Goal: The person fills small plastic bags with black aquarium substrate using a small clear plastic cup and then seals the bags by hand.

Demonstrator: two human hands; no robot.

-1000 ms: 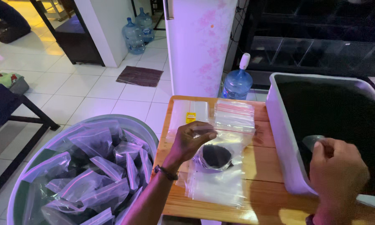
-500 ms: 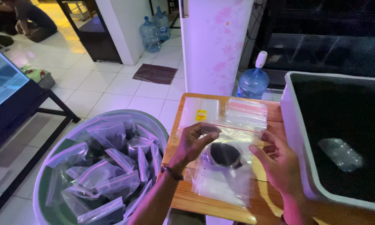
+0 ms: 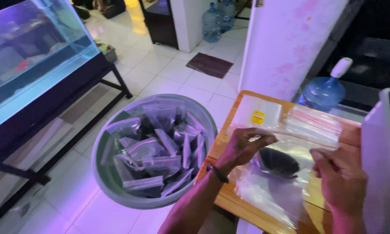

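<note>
A clear zip bag (image 3: 278, 161) with a dark lump of contents in its bottom is held over the wooden table (image 3: 229, 201). My left hand (image 3: 242, 145) pinches the bag's top edge at its left corner. My right hand (image 3: 340, 175) pinches the same top edge at the right corner, so the strip is stretched between the two hands. Under the bag lies a flat pile of empty clear bags (image 3: 268, 197).
A round grey tub (image 3: 117, 197) full of several filled bags stands on the floor left of the table. More empty bags (image 3: 314, 123) lie at the table's far side. A white bin (image 3: 379, 173) is at right, a water bottle (image 3: 323, 93) behind, a glass tank (image 3: 26, 65) at left.
My right hand left the white bin, where it held a scoop, and came to the bag's top edge. The view swung left, bringing the tub and tank in.
</note>
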